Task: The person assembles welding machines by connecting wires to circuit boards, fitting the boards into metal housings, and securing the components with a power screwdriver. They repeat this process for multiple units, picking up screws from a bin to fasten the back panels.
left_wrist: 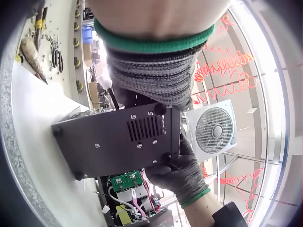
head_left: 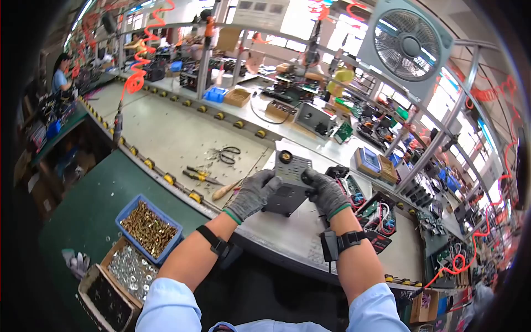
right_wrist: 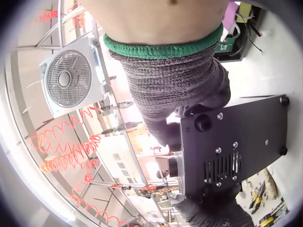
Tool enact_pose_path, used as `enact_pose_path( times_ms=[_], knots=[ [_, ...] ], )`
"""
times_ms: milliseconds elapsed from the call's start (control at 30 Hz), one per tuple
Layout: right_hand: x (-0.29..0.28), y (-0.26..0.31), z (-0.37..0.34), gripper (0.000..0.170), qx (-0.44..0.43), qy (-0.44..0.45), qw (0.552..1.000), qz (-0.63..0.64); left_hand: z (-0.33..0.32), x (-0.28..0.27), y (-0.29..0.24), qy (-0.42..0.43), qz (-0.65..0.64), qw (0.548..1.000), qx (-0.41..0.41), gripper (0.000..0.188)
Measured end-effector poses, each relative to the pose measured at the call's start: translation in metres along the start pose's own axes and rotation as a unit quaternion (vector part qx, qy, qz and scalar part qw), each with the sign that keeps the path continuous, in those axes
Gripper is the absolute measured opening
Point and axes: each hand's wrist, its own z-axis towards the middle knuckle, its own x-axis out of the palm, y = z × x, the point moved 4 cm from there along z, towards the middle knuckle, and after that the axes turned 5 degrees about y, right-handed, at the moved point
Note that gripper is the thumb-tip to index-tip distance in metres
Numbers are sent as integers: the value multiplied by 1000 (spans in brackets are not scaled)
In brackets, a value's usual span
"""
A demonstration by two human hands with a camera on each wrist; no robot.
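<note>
Left wrist view: metal box (left_wrist: 109,146) is hiding fingertips of the left hand (left_wrist: 150,75). Head view: bottom edge is cutting off left sleeve (head_left: 168,307) and right sleeve (head_left: 376,310); distant person (head_left: 60,82) is appearing too small for hand detail.

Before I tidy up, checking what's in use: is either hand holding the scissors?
No; the scissors lie on the work surface, while the left hand and right hand both hold the dark box.

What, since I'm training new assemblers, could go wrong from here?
The dark case, held between the left grip and right grip, might slip. If swung right, it could bump the open units, whose insides are exposed. The wooden-handled tool near the left grip might get knocked.
</note>
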Motion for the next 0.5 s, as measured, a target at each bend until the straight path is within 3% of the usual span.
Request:
enact_pose_path(
  times_ms=[100, 167, 233, 500],
  knots=[
    [0, -17, 9, 29, -13, -7, 992, 125, 6, 10, 12, -6, -76, 997, 3, 37],
    [-4, -26, 17, 31, -45, 22, 990, 135, 10, 14, 19, -3, -82, 997, -1, 34],
    [5, -17, 6, 32, -62, -8, 991, 122, 6, 11, 14, 1, -92, 996, -3, 35],
    [14, -10, 0, 39, -57, 0, 992, 116, 9, 14, 21, -29, -151, 988, 7, 35]
  ],
)
